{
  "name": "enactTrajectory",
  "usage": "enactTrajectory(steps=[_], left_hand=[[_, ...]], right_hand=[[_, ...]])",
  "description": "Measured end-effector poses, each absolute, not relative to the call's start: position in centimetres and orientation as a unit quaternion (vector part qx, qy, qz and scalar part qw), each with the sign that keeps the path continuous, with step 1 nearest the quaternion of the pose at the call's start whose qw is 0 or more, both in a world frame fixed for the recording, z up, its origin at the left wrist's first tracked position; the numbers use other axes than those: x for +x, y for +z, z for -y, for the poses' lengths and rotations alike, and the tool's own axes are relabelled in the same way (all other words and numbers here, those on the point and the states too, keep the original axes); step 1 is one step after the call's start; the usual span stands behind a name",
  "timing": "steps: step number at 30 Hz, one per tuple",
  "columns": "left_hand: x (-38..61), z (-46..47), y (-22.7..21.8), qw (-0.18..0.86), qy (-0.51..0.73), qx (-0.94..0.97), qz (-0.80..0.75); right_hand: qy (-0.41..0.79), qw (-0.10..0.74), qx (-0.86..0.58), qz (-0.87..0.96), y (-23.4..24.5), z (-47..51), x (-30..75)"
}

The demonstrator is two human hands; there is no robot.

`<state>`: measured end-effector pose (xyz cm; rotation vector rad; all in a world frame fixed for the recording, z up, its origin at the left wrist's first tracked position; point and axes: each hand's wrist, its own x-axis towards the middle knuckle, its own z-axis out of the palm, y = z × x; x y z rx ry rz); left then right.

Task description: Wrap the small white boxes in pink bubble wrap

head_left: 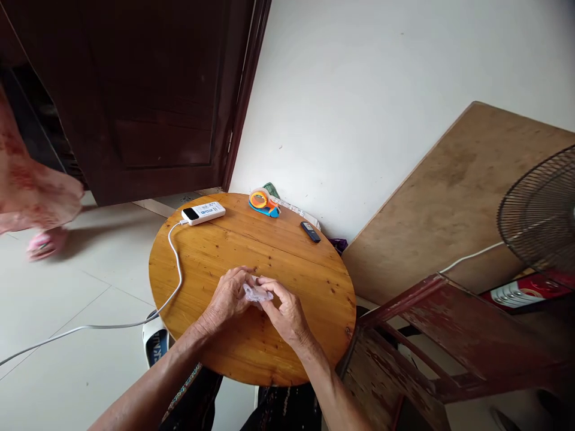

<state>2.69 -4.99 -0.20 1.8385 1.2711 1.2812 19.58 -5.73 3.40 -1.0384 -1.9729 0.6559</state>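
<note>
1 piece crumpled translucent plastic [257, 293], over the tabletop [202, 257], well in from its edges; left hand [230, 291] and right hand [286, 308] pinch it from 2 sides, presumably for steadiness. 1 white device [205, 213], far-left edge; 1 tape dispenser [264, 203], far edge; 1 dark remote [310, 231], far-right edge: seemingly parked beyond the fingers' way.

Translucent item [257, 293] (partly behind the fingers [278, 289]), fan [541, 209] cropped at right.
</note>
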Motion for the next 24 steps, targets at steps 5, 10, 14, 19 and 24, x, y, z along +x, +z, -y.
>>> enactTrajectory(steps=[5, 10, 14, 19, 24], left_hand=[[0.8, 6.0, 0.6, 0.308, 0.419, 0.748, -0.412], [0.6, 5.9, -0.2, 0.266, 0.41, 0.766, -0.418], [1.2, 5.2, 0.3, 0.299, 0.428, 0.729, -0.441], [1.0, 5.1, 2.3, 0.345, 0.355, 0.689, -0.529], [0.8, 5.5, 2.3, 0.456, 0.387, 0.675, -0.432]], right_hand=[[0.226, 0.381, -0.389, 0.808, 2.4, 6.4, 20.1], [0.171, 0.403, -0.38, 0.815, 1.4, 5.8, 19.9], [0.198, 0.432, -0.407, 0.78, 2.1, 5.2, 19.4], [0.333, 0.41, -0.503, 0.684, 2.4, 4.4, 19.3], [0.44, 0.424, -0.515, 0.601, 1.9, 3.6, 19.4]])
